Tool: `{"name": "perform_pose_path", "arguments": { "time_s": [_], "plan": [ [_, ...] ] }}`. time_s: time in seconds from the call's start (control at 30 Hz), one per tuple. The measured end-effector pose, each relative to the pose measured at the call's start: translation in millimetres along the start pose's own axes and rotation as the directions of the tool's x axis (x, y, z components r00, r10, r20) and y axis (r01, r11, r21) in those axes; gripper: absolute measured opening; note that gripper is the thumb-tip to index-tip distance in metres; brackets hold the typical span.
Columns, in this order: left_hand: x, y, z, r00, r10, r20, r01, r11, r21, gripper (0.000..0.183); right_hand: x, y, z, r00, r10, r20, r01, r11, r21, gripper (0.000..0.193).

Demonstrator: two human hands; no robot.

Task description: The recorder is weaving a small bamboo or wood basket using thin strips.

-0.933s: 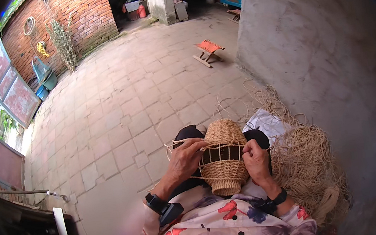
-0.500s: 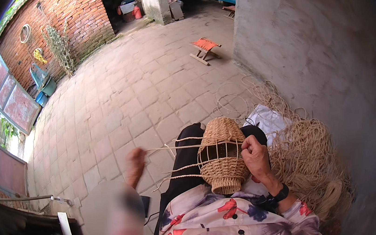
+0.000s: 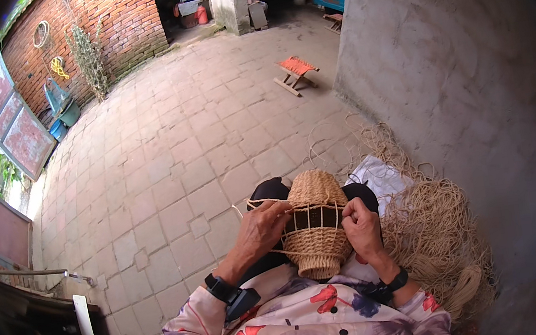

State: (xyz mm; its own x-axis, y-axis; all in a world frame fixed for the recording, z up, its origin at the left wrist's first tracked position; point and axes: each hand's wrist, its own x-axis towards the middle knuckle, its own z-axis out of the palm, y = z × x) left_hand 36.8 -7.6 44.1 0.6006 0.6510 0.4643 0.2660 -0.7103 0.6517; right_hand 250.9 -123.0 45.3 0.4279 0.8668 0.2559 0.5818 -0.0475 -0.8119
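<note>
A tan woven basket point(image 3: 319, 250) lies across my lap, its narrow neck toward me. Between its two tightly woven parts runs an open band of bare upright cords, with a dark interior behind. At the band's left edge, my left hand point(image 3: 262, 227) has its fingers pinched together on a cord; their tips partly hide it. A loose braided strand point(image 3: 265, 200) sticks out to the left just beyond that hand. My right hand point(image 3: 361, 226) is closed at the basket's right side, gripping its edge by the band.
To my right, a large tangled heap of cord point(image 3: 433, 234) lies by a white sack point(image 3: 380, 180) and a plastered wall point(image 3: 451, 78). An orange-topped folding stool point(image 3: 296, 67) stands ahead on the paved floor point(image 3: 166, 153). A metal gate point(image 3: 15, 121) is at the left.
My left hand has come in from the far left, where it held a cord stretched out, to the basket's left edge. The right hand stays at the basket's right side.
</note>
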Motion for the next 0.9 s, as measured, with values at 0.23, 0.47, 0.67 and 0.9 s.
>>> {"name": "perform_pose_path", "arguments": {
  "time_s": [0.23,0.47,0.67,0.9],
  "plan": [
    [-6.6,-0.8,-4.4,0.999,0.032,0.025,-0.034,0.994,0.103,0.017,-1.5,4.3,-2.1,1.0,0.002,-0.022,-0.002,1.0,0.019,0.007],
    [-13.8,-18.2,-4.3,0.995,-0.094,0.034,0.094,0.995,0.015,0.011,-2.2,13.0,-2.7,0.999,0.051,-0.007,-0.05,0.996,0.077,0.007],
    [-112.3,-170.9,-120.8,0.819,-0.435,-0.373,0.572,0.575,0.585,0.01,-0.6,12.3,-7.5,0.998,0.059,0.03,-0.063,0.99,0.126,0.006],
    [-81.7,-61.2,-67.8,0.81,-0.586,0.018,0.583,0.801,-0.139,0.024,15.6,-26.9,-8.4,0.991,-0.077,-0.114,0.08,0.997,0.022,0.016]
  ]
}}
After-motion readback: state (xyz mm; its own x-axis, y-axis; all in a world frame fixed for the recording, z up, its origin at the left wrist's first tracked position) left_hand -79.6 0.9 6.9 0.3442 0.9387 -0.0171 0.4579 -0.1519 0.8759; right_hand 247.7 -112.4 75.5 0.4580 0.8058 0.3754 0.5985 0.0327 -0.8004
